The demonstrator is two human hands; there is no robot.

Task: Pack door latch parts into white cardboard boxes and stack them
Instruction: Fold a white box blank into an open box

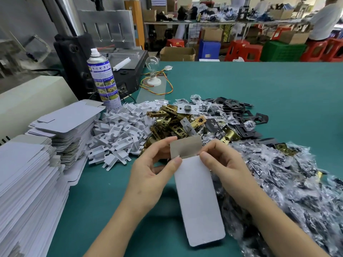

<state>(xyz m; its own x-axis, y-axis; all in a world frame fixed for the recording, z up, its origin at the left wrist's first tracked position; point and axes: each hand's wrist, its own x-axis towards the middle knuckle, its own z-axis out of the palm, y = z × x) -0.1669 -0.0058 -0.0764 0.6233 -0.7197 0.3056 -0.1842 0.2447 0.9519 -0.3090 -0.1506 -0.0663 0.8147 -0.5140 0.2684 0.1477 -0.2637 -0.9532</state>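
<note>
A long white cardboard box (198,201) with rounded corners is held above the teal felt-like surface (259,86), its far end raised towards the piles and its matte grey end flap (185,147) folded open. The left hand (156,167) has a closed grip on the box's upper left edge, thumb on the face and fingers behind. The right hand (222,164) pinches the upper right edge just under the flap. The box looks thin, and whether anything is inside cannot be told, so this one seems to be only at the opening stage. No filled, closed boxes or finished stack show in view, and by that the bulk of the work looks to be ahead. To the left lie tall stacks of flat white die-cut cardboard blanks (37,173), smooth-faced with grey backs. Beyond the hands is a heap of small white notched plastic inserts (118,130), then shiny brass-coloured metal latch bodies (167,123) with steel faceplates, then thin matte black metal strike plates (239,115). At the right, crinkly clear plastic bags (287,182) of dark small parts spread in a glossy drift.
</note>
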